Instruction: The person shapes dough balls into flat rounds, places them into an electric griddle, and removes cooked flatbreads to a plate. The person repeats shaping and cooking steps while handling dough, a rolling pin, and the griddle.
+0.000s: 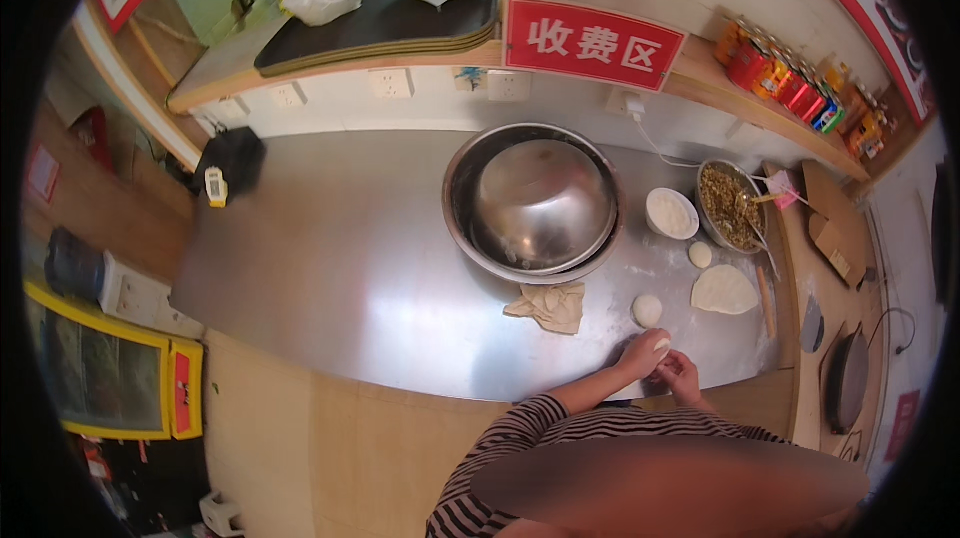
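Near the front edge of the steel worktop (360, 268), my left hand (643, 355) is closed on a small piece of white dough (661, 345). My right hand (679, 376) is close against it on the right, fingers bent; whether it also grips the dough is hidden. A round dough ball (647, 310) lies just beyond my hands, and a smaller ball (700, 254) is farther back. To the right are a flattened dough sheet (724, 290) and a wooden rolling pin (766, 301). Behind them stand a white bowl of flour (672, 214) and a metal bowl of chopped filling (727, 208) with utensils in it.
A large metal basin (459, 238) holds an upturned steel bowl (544, 193); a crumpled brown cloth (551, 307) lies before it. A white cable (652, 144) runs along the back. At the right are a cardboard box (836, 238) and a round dark appliance (847, 384).
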Action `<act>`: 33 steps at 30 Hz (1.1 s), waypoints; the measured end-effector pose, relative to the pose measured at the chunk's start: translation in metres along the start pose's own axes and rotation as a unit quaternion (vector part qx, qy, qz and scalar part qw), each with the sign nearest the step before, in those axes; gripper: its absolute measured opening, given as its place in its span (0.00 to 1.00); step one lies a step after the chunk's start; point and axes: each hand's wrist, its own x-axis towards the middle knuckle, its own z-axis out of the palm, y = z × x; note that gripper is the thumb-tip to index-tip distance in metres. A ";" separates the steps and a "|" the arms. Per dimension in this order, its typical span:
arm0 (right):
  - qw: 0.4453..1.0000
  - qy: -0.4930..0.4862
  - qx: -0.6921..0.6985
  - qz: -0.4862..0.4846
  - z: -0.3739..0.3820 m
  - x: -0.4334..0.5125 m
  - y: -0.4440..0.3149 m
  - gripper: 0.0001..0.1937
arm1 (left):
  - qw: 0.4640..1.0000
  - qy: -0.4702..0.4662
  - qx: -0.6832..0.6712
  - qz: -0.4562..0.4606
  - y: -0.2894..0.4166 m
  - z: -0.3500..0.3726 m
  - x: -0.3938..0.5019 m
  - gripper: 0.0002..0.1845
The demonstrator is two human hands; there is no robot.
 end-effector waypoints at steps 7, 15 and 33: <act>0.998 -0.041 -0.032 0.033 0.006 -0.015 -0.010 0.21 | 0.996 -0.011 -0.055 -0.066 0.010 0.005 -0.011 0.10; 0.992 -0.082 -0.075 0.064 0.025 -0.012 -0.024 0.18 | 0.978 0.013 -0.179 -0.109 0.025 -0.019 -0.027 0.13; 0.984 -0.084 -0.138 0.070 0.025 0.001 -0.030 0.19 | 0.984 0.032 -0.159 -0.072 0.022 -0.018 -0.024 0.19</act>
